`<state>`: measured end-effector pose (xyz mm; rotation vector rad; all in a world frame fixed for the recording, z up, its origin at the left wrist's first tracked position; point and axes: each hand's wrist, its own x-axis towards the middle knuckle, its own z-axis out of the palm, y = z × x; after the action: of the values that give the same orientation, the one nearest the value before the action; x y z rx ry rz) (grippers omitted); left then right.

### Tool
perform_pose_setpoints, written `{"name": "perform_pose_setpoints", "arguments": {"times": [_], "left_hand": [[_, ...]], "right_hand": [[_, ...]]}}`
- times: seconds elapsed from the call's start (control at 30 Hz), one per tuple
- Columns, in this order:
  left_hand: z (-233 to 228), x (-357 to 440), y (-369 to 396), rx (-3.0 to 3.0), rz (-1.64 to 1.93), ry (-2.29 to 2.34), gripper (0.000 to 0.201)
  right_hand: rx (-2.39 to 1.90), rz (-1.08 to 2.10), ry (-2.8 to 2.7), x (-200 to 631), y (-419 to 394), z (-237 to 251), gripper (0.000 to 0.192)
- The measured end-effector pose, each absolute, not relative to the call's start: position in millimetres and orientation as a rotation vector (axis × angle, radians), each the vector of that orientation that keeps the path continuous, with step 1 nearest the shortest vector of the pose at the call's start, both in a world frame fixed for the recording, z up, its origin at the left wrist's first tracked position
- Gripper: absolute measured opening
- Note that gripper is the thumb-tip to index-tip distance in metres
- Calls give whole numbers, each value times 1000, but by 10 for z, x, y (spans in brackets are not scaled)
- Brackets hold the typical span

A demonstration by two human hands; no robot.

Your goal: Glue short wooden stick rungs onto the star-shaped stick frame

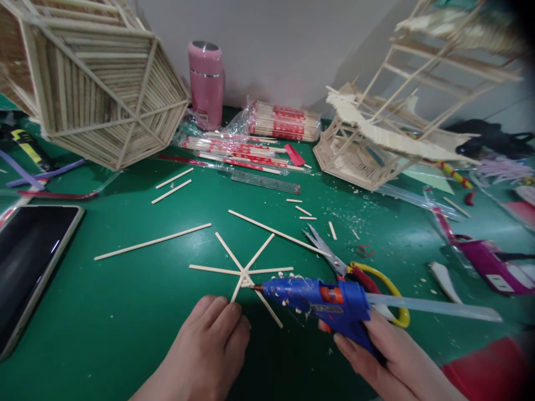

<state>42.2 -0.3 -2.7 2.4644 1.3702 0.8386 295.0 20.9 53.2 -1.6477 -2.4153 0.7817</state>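
On the green table lies a star-shaped frame (217, 269) of thin wooden sticks that meet at one centre. My left hand (213, 334) is closed at the near end of one of its sticks, the fingertips partly hidden. The handle of a blue hot glue gun (309, 294) is in my right hand (388, 351), and a clear glue stick (438, 307) juts from its back. Its nozzle points left, at short pieces just below the frame's centre. Scissors (324, 245) with red and yellow handles lie partly behind the gun.
Loose sticks (152, 242) and short offcuts (303, 211) lie around the frame. Behind are a ruler (265, 182), packaged sticks (284, 121) and a pink bottle (206, 83). Stick structures stand at left (100, 83) and right (355, 150). A phone (33, 262) lies left, a purple glue gun (497, 264) right.
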Motion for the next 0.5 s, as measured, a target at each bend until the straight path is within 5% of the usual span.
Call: {"name": "perform_pose_setpoints", "arguments": {"times": [0.5], "left_hand": [[-32, 401, 1, 2440, 836, 1328, 28]], "right_hand": [[-1607, 721, -2380, 2760, 194, 560, 31]]}}
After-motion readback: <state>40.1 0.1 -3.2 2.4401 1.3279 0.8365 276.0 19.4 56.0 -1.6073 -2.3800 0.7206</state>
